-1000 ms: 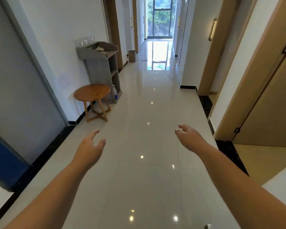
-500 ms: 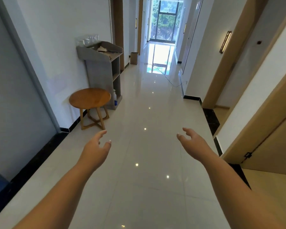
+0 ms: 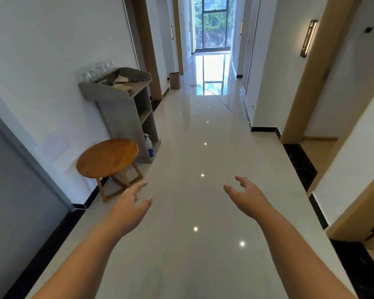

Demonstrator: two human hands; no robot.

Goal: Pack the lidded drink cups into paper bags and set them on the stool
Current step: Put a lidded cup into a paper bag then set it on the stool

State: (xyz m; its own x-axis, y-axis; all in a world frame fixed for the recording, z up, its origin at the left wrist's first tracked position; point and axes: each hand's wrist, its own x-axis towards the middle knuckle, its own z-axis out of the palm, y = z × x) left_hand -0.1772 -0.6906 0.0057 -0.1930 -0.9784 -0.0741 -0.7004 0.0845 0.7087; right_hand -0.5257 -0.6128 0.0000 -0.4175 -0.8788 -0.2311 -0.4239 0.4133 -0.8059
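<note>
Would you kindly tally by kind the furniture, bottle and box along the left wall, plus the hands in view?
Round wooden stool: 1
Grey shelved stand: 1
White bottle on its bottom shelf: 1
Brown box down the corridor: 1
Hands: 2, left hand and right hand
Total: 6
Clear cups on the stand: too blurred to count.

This is looking like a hotel or office corridor: a long glossy tiled floor (image 3: pixel 203 160) is running up the middle of the frame toward a tall window (image 3: pixel 212 22) at top centre. Wood-framed doorways (image 3: pixel 302 83) are lining both sides, a bar-shaped wall light (image 3: pixel 308 37) is glowing at upper right, and a grey serving stand (image 3: pixel 119 117) is standing against the left wall beside a round wooden stool (image 3: pixel 107 157).
</note>
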